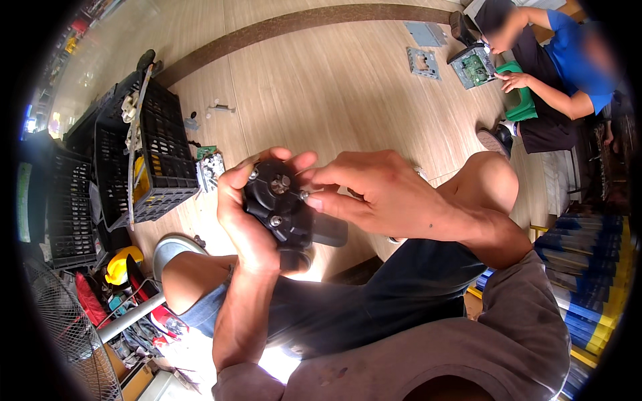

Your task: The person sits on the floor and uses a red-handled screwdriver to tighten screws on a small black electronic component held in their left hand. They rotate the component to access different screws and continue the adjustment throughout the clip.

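Observation:
My left hand [242, 217] is wrapped around a black rounded housing [289, 212], perhaps part of a power tool, raised above my lap. Silver screws sit around its edge, and a metal piece [280, 184] shows at its middle. From the right comes my right hand [391, 197], thumb and forefinger pinching a small silver screw [305, 195] at the housing's right edge. Whether that screw is loose or seated cannot be told. A dark block-shaped part [330, 230] sticks out on the lower right of the housing.
Black plastic crates [160, 144] stand at left, above a wire fan [70, 337] and a yellow object [124, 265]. A circuit board piece [210, 170] lies beside the crate. At upper right, a person in blue holds an opened device [473, 69]; metal plates [423, 61] lie nearby.

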A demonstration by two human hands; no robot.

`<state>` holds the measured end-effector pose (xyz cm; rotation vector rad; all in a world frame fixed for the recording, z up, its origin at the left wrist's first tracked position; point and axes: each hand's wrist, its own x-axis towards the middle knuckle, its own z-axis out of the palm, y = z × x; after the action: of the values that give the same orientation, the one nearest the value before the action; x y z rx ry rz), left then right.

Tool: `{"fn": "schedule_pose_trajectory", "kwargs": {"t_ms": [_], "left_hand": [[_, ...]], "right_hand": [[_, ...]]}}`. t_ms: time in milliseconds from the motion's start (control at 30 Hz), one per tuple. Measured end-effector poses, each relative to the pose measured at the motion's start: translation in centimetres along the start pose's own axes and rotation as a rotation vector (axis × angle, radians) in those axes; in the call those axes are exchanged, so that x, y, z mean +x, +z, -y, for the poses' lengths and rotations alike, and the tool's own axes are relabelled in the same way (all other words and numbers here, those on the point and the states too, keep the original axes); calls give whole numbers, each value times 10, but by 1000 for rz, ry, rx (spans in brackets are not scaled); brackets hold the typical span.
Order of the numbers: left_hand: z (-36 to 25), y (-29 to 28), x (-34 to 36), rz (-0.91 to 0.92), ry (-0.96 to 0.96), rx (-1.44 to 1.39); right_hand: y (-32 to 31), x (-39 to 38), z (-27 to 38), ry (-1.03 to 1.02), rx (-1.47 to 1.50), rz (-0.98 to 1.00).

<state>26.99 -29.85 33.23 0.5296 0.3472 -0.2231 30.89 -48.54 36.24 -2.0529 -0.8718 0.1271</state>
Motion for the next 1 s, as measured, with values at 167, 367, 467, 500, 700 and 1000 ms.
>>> {"fn": "schedule_pose_trajectory", "kwargs": {"t_ms": [167,367,467,500,700,1000], "left_hand": [[1,0,-2,32,6,5],[3,0,0,54,-13,-1],[4,2,0,10,-10,-8],[4,1,0,25,-8,-2],[3,-1,1,66,-4,-18],[8,4,1,23,5,29]], "right_hand": [[6,0,-1,7,-28,25],[7,0,-2,-10,-30,11],[5,0,-2,-2,20,21],[4,0,-2,11,54,41],[2,-1,-2,6,90,23],[1,0,-3,-2,-48,40]]}}
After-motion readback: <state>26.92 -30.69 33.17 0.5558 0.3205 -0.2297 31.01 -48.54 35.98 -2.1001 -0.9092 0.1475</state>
